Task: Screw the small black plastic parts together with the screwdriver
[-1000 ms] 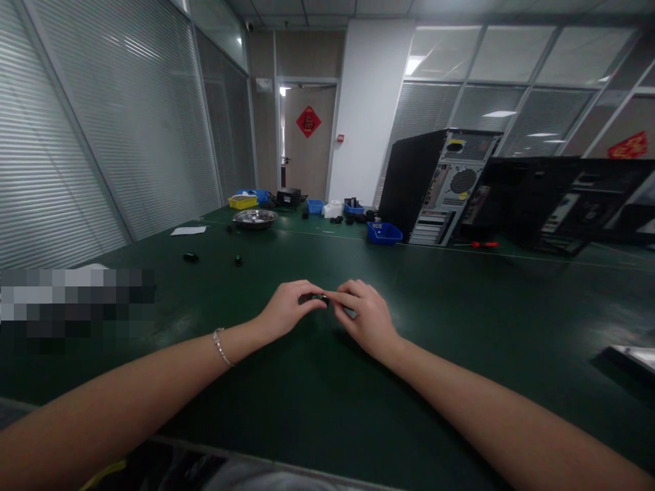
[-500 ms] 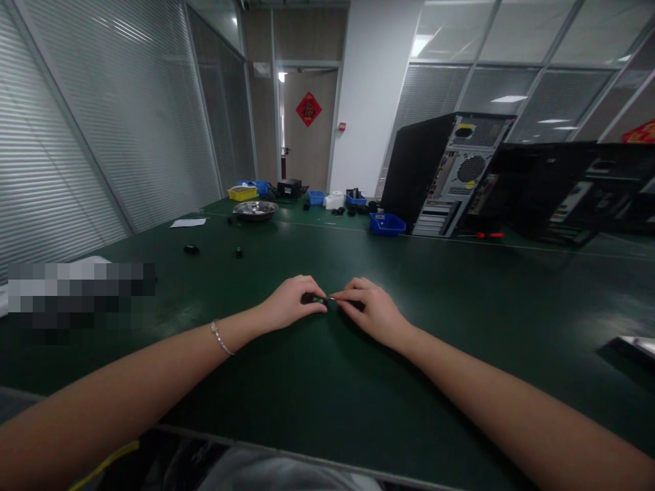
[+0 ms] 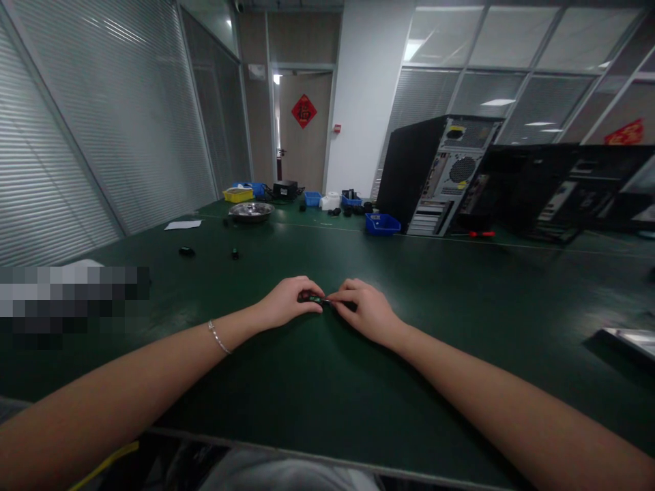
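Low over the green tabletop point(image 3: 317, 382), my left hand point(image 3: 286, 303) pinches a small dark piece with a green circuit board point(image 3: 313, 299) between thumb and fingers. Just to its right, my right hand point(image 3: 369, 312) is closed with its fingertips on a thin tool with a silvery tip point(image 3: 328, 301). That tip touches or nearly touches the right end of the board piece; its contact is too small to make out. Most of the thin tool is hidden inside my right hand.
Two small black parts, one point(image 3: 187, 251) and another point(image 3: 235, 254), lie left of my hands. Farther back stand a metal bowl point(image 3: 250, 212), a blue bin point(image 3: 382, 224) and a black computer tower point(image 3: 412, 170). A metal-edged object point(image 3: 632, 341) lies at far right.
The thin tool's tip and the board piece now meet, where a small gap showed before. The whole view has shifted slightly, and both hands keep their grips.
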Demonstrator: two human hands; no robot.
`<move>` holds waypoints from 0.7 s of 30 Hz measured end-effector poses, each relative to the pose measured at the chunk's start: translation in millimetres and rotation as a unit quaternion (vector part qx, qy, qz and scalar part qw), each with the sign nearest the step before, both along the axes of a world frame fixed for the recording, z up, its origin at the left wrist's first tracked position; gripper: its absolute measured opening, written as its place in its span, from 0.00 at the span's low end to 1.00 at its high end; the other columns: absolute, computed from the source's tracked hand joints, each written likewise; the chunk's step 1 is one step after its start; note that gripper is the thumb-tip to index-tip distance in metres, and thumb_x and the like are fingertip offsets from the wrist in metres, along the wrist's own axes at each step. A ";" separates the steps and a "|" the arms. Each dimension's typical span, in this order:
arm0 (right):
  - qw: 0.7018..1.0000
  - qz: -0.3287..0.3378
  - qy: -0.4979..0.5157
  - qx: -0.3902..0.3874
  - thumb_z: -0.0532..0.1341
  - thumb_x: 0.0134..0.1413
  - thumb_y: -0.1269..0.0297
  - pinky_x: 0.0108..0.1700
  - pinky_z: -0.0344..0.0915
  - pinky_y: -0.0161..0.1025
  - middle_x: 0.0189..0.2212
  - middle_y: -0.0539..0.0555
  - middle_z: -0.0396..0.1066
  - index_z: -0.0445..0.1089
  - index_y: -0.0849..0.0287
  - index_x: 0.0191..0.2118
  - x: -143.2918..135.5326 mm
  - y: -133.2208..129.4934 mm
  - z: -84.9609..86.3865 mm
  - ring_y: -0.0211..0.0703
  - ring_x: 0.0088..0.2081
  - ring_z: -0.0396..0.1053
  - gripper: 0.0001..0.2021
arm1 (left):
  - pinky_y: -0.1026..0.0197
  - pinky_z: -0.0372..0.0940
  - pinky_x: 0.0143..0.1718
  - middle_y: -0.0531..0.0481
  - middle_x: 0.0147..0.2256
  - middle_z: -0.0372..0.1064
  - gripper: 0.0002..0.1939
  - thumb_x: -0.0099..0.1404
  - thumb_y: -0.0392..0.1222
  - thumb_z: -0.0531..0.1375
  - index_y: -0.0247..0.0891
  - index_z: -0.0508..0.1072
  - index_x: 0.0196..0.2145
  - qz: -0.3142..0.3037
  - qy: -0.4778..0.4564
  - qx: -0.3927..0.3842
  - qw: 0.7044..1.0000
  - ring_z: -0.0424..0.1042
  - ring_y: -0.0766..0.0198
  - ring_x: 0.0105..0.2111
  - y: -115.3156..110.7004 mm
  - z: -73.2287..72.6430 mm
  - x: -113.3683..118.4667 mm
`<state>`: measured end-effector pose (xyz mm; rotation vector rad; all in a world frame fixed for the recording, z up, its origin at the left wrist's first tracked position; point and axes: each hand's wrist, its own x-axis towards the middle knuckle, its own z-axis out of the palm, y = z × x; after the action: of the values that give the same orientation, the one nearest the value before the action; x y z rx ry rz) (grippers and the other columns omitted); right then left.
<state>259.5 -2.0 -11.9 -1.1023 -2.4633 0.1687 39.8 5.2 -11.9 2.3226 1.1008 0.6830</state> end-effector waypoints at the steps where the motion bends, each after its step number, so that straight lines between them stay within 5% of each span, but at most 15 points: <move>1: 1.000 -0.003 0.000 0.001 0.58 0.60 0.65 0.40 0.60 0.39 0.36 0.53 0.70 0.76 0.50 0.44 0.0 0.1 -0.4 0.44 0.39 0.65 0.11 | 0.62 0.61 0.38 0.49 0.37 0.68 0.12 0.60 0.44 0.64 0.39 0.76 0.41 0.001 -0.003 0.001 1.000 0.67 0.61 0.37 0.3 -0.5 0.1; 21: 0.999 -0.037 -0.027 0.020 0.56 0.61 0.63 0.36 0.60 0.36 0.37 0.53 0.69 0.75 0.55 0.43 -10.5 -8.2 0.2 0.40 0.37 0.68 0.11 | 0.63 0.59 0.34 0.50 0.33 0.68 0.11 0.59 0.45 0.64 0.37 0.77 0.36 0.004 -0.033 -0.002 0.999 0.65 0.62 0.32 2.3 -3.3 -0.2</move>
<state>249.0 -10.1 -11.7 -1.1943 -2.4571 0.0660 39.5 7.5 -15.2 2.2766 1.0810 0.7545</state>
